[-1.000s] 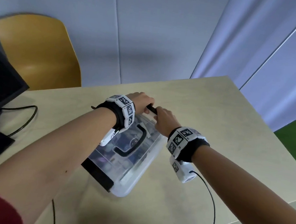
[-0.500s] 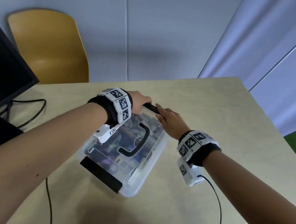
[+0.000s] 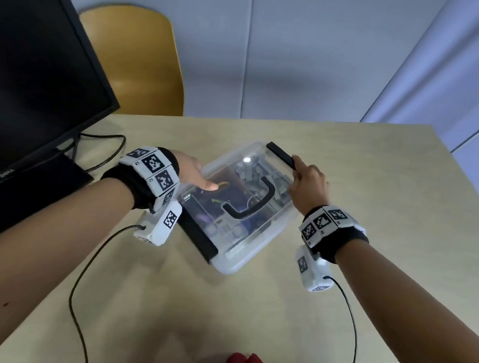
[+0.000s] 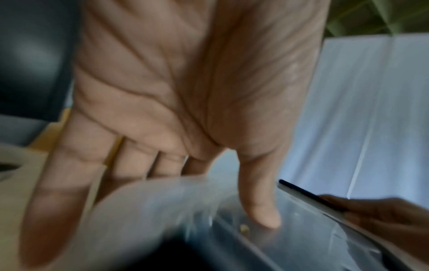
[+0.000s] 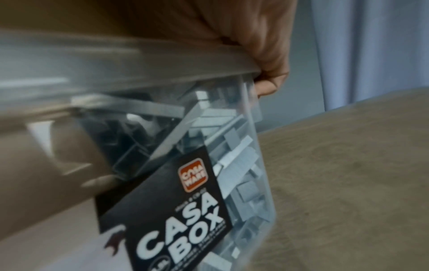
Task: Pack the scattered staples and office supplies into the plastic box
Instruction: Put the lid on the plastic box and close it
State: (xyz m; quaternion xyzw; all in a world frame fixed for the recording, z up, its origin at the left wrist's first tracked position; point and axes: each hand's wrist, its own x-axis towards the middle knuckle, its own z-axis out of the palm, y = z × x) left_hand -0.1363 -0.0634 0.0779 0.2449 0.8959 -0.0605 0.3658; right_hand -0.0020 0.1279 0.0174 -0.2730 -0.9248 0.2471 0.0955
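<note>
Clear plastic box (image 3: 250, 250) lidded, right hand (image 3: 308, 185) gripping black latch (image 3: 282, 155); left hand (image 3: 193, 172) pressing lid (image 3: 200, 206)

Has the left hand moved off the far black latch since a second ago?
Yes. The left hand has come back along the plastic box lid toward its near-left end, thumb on the lid; only the right hand holds the far latch.

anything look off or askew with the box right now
One thing: the far black latch on the plastic box stands flipped up above the lid, gripped by the right hand, while the near latch lies flat. The left hand presses the lid. Nothing looks spilled.
</note>
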